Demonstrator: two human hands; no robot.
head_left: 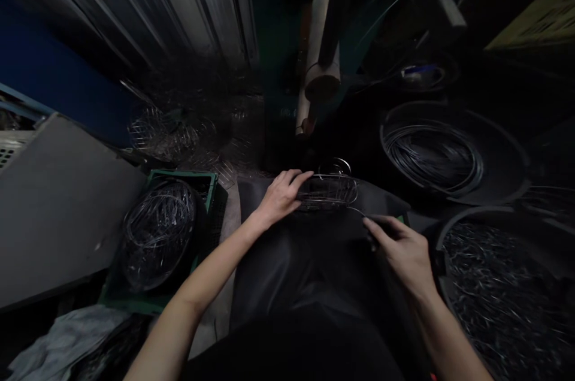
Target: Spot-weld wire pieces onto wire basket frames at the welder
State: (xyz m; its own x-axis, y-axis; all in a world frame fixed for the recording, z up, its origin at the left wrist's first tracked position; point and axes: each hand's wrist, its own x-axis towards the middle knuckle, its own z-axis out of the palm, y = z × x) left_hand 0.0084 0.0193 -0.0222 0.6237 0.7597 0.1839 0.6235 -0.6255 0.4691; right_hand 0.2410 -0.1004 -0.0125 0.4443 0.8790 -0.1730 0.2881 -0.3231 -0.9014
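A small oblong wire basket [332,190] with thin metal bars lies over my lap on the dark apron [287,261]. My left hand [281,194] is closed on its left end, fingers over the upper rim and thumb along the lower side. A round wire loop [340,164] rises behind the basket. Low and to the right of it, my right hand [399,246] pinches a short curved piece of wire [357,210] between thumb and forefinger. The wire's free end points toward the basket's lower edge; whether it touches cannot be seen. My other right fingers are in shadow.
On the right stand a dark tub [507,153] of coiled wire and another tub [444,228] full of small bent wire pieces. A green crate [211,180] with a wire-filled basin [159,237] sits left. Machine rods [321,27] jut out ahead. Wire baskets [166,135] pile up behind.
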